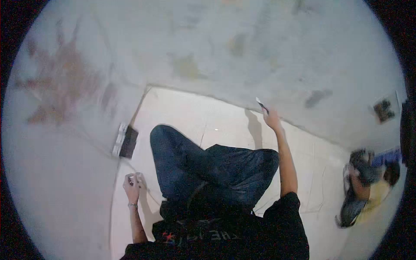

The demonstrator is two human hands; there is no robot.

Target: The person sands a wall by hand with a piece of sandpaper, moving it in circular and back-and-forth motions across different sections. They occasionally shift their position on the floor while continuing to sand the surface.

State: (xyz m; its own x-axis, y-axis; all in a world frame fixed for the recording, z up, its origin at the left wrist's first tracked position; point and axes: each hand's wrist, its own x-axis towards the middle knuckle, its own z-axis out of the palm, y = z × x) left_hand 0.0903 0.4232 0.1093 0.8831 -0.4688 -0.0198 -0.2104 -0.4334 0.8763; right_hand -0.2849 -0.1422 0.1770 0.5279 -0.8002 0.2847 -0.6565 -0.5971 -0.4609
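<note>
Slim dark-and-white tool (pixel 261 104) juts from the right hand (pixel 271 118), whose fingers are closed around its dark end, by the far edge of the white floor (pixel 225 117), where the wall (pixel 173 43) begins; whether its pale tip touches the wall, I cannot tell. The step in hand appears to be presenting the tip to the wall's foot, and the next move seems to call for a steady wrist. The left hand (pixel 131 185) is half curled near the floor's left edge; whether it grips anything is unclear. Further along that edge, towards the far-left corner, sits a dark box-like object (pixel 128 142) beside a white strip (pixel 119 139), any contents hidden. Beyond the right knee, near the floor's right end, another person (pixel 370 195) is hunched.
</note>
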